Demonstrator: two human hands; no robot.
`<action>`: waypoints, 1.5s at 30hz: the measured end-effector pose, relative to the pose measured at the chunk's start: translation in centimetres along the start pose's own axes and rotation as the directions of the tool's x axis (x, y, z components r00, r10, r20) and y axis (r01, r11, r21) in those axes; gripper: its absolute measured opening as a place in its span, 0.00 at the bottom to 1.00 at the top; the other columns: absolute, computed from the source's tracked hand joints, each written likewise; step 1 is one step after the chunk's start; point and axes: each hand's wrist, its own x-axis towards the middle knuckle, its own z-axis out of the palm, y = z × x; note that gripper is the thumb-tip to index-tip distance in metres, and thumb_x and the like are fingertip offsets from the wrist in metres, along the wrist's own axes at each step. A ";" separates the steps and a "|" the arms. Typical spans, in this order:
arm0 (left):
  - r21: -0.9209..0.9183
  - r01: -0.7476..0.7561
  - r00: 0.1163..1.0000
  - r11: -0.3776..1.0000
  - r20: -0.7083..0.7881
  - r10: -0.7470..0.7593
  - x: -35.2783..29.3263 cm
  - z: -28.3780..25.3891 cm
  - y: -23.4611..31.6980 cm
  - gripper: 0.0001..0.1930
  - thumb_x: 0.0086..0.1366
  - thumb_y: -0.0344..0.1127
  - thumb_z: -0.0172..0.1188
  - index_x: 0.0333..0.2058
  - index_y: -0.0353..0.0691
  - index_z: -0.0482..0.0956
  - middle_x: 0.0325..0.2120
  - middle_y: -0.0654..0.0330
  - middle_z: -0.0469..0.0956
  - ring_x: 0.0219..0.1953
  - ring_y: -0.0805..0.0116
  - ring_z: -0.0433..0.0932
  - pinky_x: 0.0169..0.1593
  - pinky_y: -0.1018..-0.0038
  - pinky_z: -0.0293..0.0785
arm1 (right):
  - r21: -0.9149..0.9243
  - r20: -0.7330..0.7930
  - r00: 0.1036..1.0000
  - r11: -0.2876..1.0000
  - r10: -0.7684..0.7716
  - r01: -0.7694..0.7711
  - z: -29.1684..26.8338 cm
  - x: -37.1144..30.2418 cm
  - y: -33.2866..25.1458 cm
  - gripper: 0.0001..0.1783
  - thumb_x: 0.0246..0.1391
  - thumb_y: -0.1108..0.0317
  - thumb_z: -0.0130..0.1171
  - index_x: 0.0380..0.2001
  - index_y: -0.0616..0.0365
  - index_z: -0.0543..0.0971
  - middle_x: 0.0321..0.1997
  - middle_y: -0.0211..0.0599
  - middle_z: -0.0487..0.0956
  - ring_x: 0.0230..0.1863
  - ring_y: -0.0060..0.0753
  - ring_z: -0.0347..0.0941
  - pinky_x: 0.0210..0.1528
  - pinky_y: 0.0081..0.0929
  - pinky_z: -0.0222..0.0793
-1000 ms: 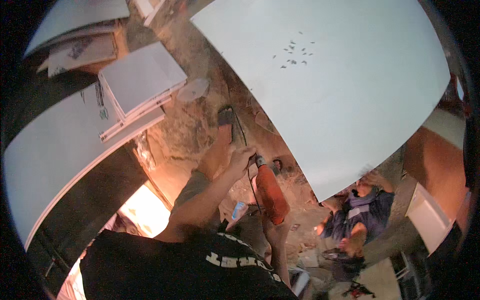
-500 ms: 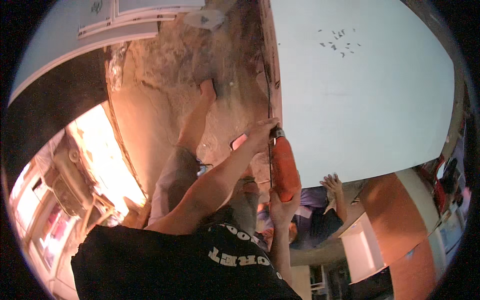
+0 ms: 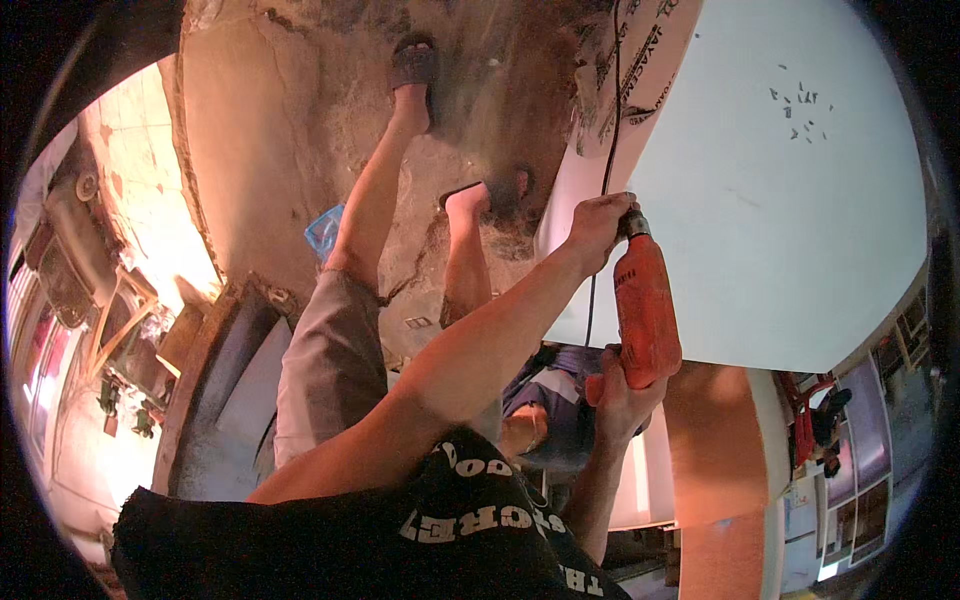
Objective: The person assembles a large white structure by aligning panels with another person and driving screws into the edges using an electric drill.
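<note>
A red-orange power drill [image 3: 648,315] is held in my right hand [image 3: 630,398], whose fingers wrap its handle end. My left hand [image 3: 600,228] is closed at the drill's metal nose, by the side of a large white panel [image 3: 760,250]. Whatever its fingertips pinch there is hidden. A thin black cable [image 3: 610,140] runs along the panel's printed side face [image 3: 640,65]. Several small dark pieces of hardware [image 3: 798,100], possibly screws, lie scattered on the panel's top, away from both hands.
Another person in dark clothing [image 3: 550,395] is partly hidden behind my arms. Brown and white boards [image 3: 715,440] stand beyond the panel's near edge. A blue plastic piece [image 3: 324,232] lies on the stained concrete floor [image 3: 290,140]. Wooden-edged boards [image 3: 190,400] lean at left.
Both my hands and the drill appear farther right, and the view has shifted. The other person's hand, earlier at the panel's near edge, is no longer visible. More of the panel's printed side shows.
</note>
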 end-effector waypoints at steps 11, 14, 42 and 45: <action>0.051 0.003 1.000 0.999 -0.029 -0.002 0.4 0.3 -0.6 0.10 0.64 0.32 0.55 0.41 0.34 0.78 0.33 0.60 0.78 0.34 0.71 0.76 0.40 0.75 0.78 | 0.001 0.032 0.990 0.991 0.136 -0.136 -1.2 0.9 1.2 0.35 0.38 0.78 0.60 0.54 0.64 0.63 0.37 0.36 0.72 0.29 0.22 0.69 0.29 0.19 0.66; 0.015 0.008 1.000 1.000 -0.017 -0.008 0.5 -0.1 -0.9 0.10 0.64 0.32 0.55 0.41 0.34 0.78 0.33 0.60 0.78 0.33 0.71 0.76 0.39 0.76 0.78 | 0.010 0.003 0.995 0.995 0.097 -0.097 -1.1 0.7 0.4 0.33 0.38 0.78 0.61 0.52 0.64 0.65 0.36 0.35 0.73 0.30 0.22 0.69 0.32 0.19 0.66; 0.107 0.142 0.986 0.984 -0.097 -0.132 1.3 -0.3 0.5 0.08 0.63 0.31 0.56 0.34 0.32 0.78 0.28 0.58 0.79 0.28 0.69 0.78 0.35 0.76 0.79 | -0.185 0.116 0.988 0.980 0.100 -0.077 -1.4 1.3 -1.3 0.37 0.42 0.77 0.58 0.59 0.64 0.62 0.60 0.47 0.67 0.61 0.39 0.63 0.62 0.32 0.56; 0.105 0.151 0.985 0.983 -0.102 -0.140 1.7 -0.2 0.1 0.08 0.63 0.31 0.55 0.34 0.32 0.78 0.28 0.58 0.78 0.29 0.69 0.78 0.37 0.74 0.79 | -0.224 0.096 0.993 0.971 -0.061 0.082 -1.7 1.9 -0.8 0.28 0.42 0.78 0.59 0.51 0.64 0.68 0.46 0.41 0.74 0.46 0.31 0.72 0.49 0.26 0.66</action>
